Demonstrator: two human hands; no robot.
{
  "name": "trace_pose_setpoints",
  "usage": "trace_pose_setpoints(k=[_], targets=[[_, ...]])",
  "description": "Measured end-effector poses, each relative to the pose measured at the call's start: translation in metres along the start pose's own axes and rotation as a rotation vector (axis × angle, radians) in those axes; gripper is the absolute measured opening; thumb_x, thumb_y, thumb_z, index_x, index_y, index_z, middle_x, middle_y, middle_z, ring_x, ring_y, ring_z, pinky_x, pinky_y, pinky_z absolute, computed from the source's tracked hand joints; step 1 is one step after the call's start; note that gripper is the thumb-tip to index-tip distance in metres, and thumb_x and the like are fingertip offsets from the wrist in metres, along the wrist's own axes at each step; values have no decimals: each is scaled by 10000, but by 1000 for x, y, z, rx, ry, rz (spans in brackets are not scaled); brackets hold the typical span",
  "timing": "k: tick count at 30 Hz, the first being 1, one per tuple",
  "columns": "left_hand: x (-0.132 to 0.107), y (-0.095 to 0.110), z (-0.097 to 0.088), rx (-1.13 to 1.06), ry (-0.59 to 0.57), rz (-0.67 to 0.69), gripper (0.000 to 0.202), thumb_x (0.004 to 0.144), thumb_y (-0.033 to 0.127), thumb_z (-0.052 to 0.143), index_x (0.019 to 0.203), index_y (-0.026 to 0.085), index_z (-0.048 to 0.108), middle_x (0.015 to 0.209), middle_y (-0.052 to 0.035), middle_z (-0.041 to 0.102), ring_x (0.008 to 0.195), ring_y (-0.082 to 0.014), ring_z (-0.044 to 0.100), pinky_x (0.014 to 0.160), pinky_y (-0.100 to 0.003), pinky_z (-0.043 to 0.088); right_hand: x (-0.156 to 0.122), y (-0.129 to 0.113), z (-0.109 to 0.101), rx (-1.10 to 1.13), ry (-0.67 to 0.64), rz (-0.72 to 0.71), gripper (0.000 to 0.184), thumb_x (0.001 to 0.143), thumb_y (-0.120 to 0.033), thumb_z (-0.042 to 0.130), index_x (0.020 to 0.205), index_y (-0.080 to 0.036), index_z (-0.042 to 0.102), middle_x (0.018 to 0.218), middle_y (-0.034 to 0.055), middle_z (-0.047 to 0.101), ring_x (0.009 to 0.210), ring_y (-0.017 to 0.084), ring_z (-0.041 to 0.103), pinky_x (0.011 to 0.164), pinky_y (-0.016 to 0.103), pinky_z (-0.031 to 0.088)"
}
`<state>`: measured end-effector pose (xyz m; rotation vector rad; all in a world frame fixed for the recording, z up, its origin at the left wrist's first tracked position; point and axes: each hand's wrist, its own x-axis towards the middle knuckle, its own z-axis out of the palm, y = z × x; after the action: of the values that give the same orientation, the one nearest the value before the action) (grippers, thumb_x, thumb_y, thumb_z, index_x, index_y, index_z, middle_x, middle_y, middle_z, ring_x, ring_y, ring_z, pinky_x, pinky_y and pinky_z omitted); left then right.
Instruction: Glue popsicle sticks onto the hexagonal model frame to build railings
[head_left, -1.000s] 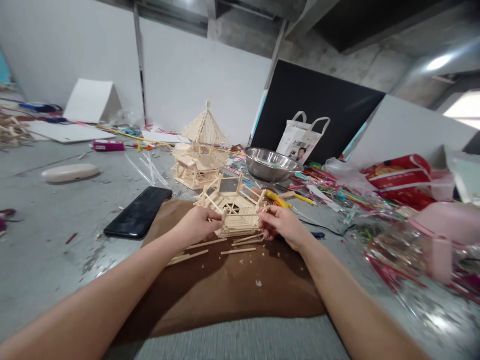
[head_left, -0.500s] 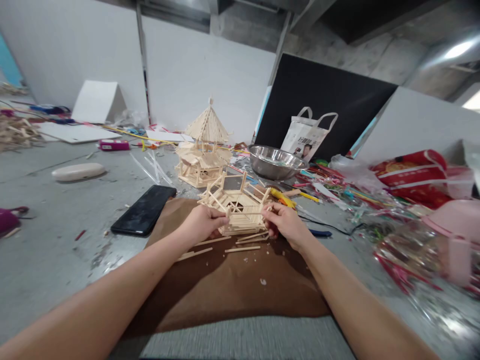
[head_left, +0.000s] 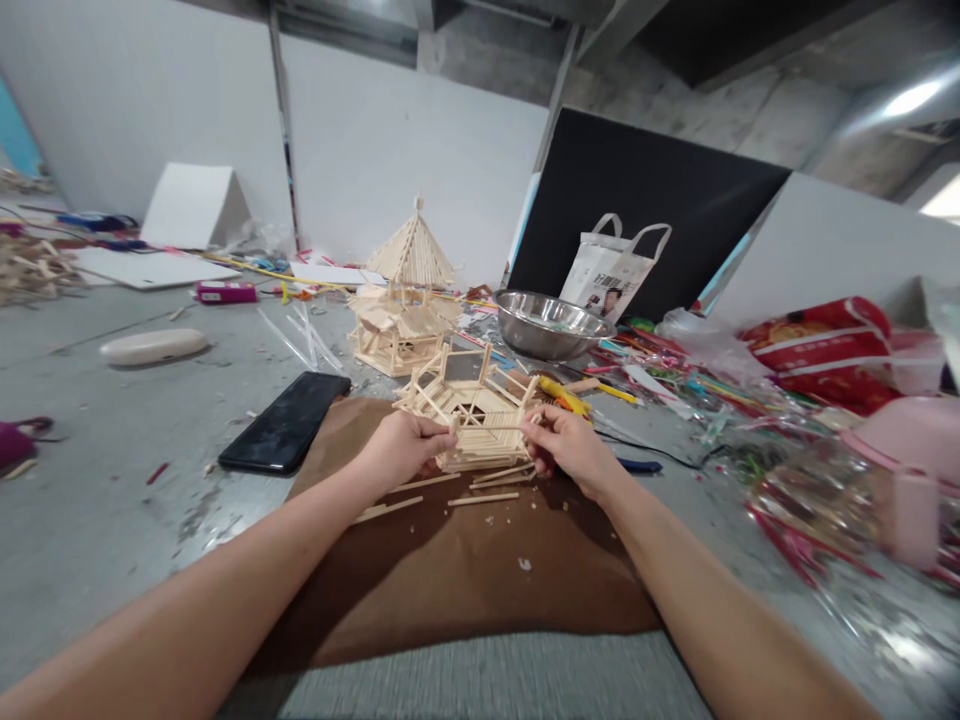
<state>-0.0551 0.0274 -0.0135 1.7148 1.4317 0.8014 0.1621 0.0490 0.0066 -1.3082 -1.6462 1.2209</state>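
A many-sided frame of pale wooden sticks point(head_left: 480, 402) rests on a brown cloth point(head_left: 450, 570). Across its near side runs a thin wooden stick point(head_left: 491, 428). My left hand point(head_left: 411, 446) pinches this stick at its left end, close to an upright post. At the other end my right hand point(head_left: 564, 446) grips it between thumb and fingers, beside the right post. Whether the stick's ends touch the posts is hidden by the fingertips. Several loose sticks point(head_left: 484, 498) lie on the cloth just in front of the frame.
Behind the frame stands a finished-looking stick pavilion point(head_left: 409, 330) with a pointed roof. A black phone point(head_left: 285, 424) lies to the left. A yellow-handled tool point(head_left: 564, 396), a metal bowl point(head_left: 553, 335) and a pink container point(head_left: 904, 440) are to the right, amid scattered plastic.
Both hands keep their hold on the stick, almost still. The whole view has shifted very slightly.
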Motion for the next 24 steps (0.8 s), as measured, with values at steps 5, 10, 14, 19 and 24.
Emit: trace_pose_setpoints(k=[5,10,14,19,24], targets=[[0,-1,-1,57,13,22,300,669,408,469,636,153,625,450,20,539,455,-111,486,472,-201,343,1,2,-3,-28,-90,-54,261,651,-367,583,756,-182,433,472,-87,468,342,47,452,326,147,340],[0,-1,-3,86,4,51,280,669,399,470,638,159,611,459,24,550,463,-120,509,484,-207,349,3,6,-4,-68,-91,-115,266,644,-337,586,795,-185,429,465,-94,443,333,55,439,323,162,329],[1,-3,-2,90,15,62,295,676,409,458,626,157,604,466,23,547,472,-121,513,485,-205,350,2,7,-4,-107,-74,-144,268,666,-323,557,868,-186,448,471,-91,448,341,62,447,336,172,348],[0,-2,-1,92,18,60,306,680,411,455,660,158,626,486,17,565,483,-124,524,499,-205,358,2,8,-4,-136,-81,-179,206,687,-311,531,828,-197,435,453,-94,444,340,65,444,339,170,341],[1,-2,-1,85,32,38,301,672,402,462,664,157,636,476,17,562,480,-127,524,500,-206,363,3,7,-3,-125,-89,-184,172,694,-319,521,782,-207,424,456,-90,441,342,70,448,341,178,351]])
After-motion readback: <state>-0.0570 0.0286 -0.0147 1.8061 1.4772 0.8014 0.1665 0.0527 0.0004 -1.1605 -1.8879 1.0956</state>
